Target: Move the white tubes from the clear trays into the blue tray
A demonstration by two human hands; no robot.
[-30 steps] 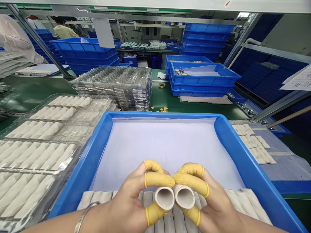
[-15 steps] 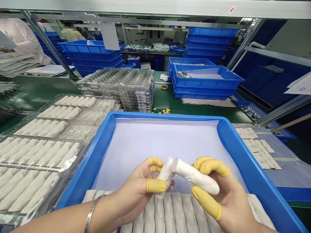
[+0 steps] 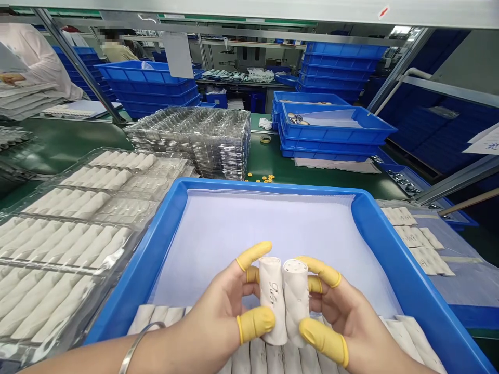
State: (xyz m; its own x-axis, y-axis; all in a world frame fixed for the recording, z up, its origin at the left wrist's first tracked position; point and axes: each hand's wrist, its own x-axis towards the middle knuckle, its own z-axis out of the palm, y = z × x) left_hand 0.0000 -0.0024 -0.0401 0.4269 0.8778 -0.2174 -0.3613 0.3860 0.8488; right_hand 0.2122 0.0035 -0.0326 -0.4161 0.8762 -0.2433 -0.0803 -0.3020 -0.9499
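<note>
Two white paper-wrapped rolls stand upright side by side over the blue tray. My left hand (image 3: 244, 306) grips the left roll (image 3: 272, 298), which bears dark handwriting. Around the right roll (image 3: 296, 301) the fingers of my right hand (image 3: 331, 311) are closed; small dark spots show on its top end. Yellow finger cots cover the thumbs and several fingertips. Beneath my hands, a row of similar wrapped rolls (image 3: 268, 358) lies along the near side of the blue tray (image 3: 360, 228), partly hidden by my hands. White sheet lining (image 3: 265, 218) covers the tray's floor.
Clear plastic trays of white rolls (image 3: 66, 239) lie on the left. Behind them rises a stack of clear blister trays (image 3: 191, 140). Blue bins (image 3: 331, 130) stand at the back right. More wrapped bundles (image 3: 413, 236) lie on the right. A metal rail (image 3: 249, 13) crosses overhead.
The two rolls, tilted at different angles before, now stand upright and parallel, close together. My right hand has turned its roll upright and moved left beside my left hand.
</note>
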